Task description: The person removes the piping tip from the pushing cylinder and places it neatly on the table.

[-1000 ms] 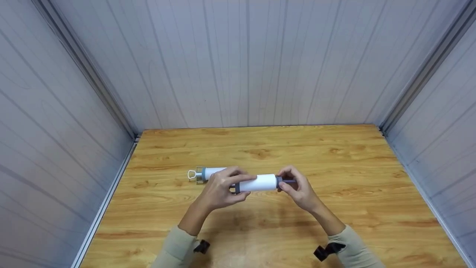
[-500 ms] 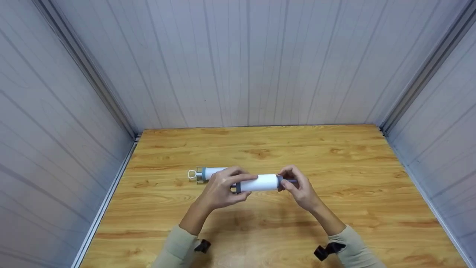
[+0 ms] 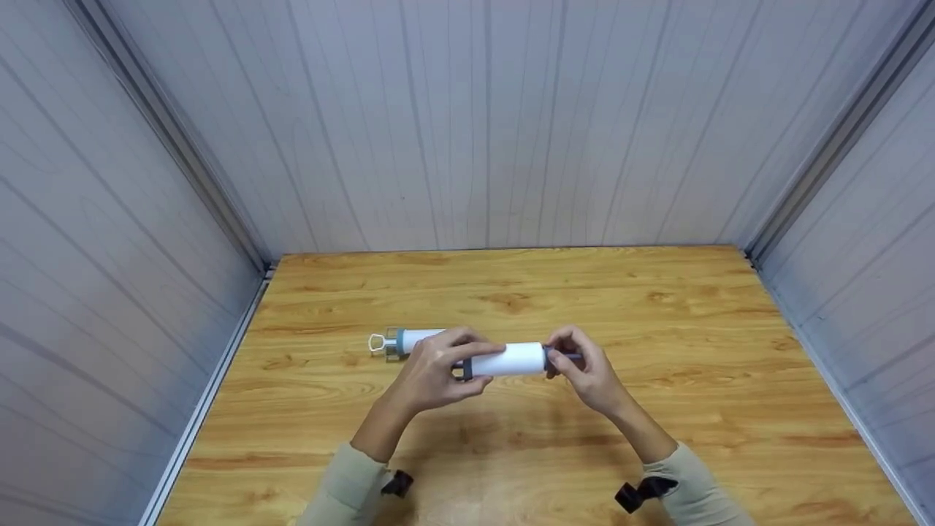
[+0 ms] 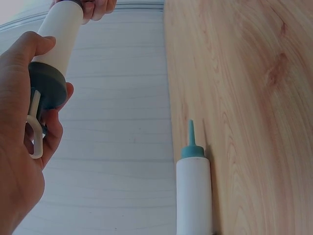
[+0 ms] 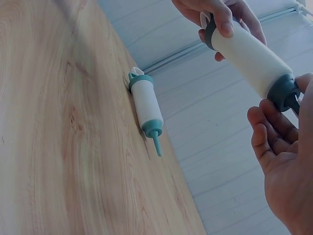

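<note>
Level above the table, a white-barrelled syringe with dark grey end caps [image 3: 515,359] is held between both hands. My left hand [image 3: 437,371] grips its plunger end, with digits on the barrel and the dark cap; the white ring handle [image 4: 35,137] shows against the palm in the left wrist view. At the other end, my right hand [image 3: 590,374] pinches the dark nozzle cap [image 5: 282,92], and the thin nozzle points to the right. A second white syringe with teal caps [image 3: 418,339] lies on the table behind my left hand, which partly covers it in the head view.
The wood-grain table [image 3: 657,307] ends at a pale panelled wall [image 3: 482,131] at the back. Similar panels stand on the left [image 3: 109,241] and right [image 3: 862,241]. Each sleeve carries a black wrist mount, one on the left [image 3: 397,483] and one on the right [image 3: 643,493].
The right fingers shift slightly around the nozzle cap. The left hand and both syringes stay almost where they were.
</note>
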Available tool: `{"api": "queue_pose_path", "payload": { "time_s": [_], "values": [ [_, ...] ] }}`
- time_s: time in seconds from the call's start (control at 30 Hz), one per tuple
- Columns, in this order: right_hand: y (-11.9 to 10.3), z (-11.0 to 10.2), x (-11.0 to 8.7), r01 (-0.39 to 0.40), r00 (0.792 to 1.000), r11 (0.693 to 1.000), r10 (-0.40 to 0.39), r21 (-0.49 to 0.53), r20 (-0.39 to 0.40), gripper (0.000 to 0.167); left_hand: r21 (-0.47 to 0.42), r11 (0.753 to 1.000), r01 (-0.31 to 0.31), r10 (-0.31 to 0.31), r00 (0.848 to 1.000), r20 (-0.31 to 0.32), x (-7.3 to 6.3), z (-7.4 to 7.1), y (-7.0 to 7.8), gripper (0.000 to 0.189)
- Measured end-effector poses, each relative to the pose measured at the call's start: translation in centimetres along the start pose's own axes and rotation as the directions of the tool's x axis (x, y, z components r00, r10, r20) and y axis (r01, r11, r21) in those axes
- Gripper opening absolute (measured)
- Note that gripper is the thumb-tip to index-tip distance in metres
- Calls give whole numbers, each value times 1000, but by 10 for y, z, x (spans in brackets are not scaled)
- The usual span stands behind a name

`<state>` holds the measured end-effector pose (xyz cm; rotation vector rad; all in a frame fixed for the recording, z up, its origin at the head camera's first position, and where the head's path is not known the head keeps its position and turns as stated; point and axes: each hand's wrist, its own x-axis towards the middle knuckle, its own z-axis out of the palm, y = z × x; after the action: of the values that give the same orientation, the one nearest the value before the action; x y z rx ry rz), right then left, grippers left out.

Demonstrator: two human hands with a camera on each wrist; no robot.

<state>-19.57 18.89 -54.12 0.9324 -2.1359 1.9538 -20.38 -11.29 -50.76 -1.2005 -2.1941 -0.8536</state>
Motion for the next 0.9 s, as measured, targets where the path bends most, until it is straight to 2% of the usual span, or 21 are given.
{"api": "queue_pose_path", "payload": {
  "time_s": [0.3, 0.5, 0.9],
  "values": [
    [-2, 0, 2, 41, 999, 999, -41, 22, 5, 21, 3, 1000, 11, -11, 1000, 7, 0, -1, 0, 45],
    [-3, 0, 1, 22, 1000, 999, -22, 30, 9, 23, 2, 1000, 14, -14, 1000, 3, 0, 0, 1, 43],
    [-2, 0, 0, 14, 1000, 1000, -14, 11, 6, 15, 1, 1000, 4, -4, 1000, 0, 1, -1, 2, 45]
  ]
}}
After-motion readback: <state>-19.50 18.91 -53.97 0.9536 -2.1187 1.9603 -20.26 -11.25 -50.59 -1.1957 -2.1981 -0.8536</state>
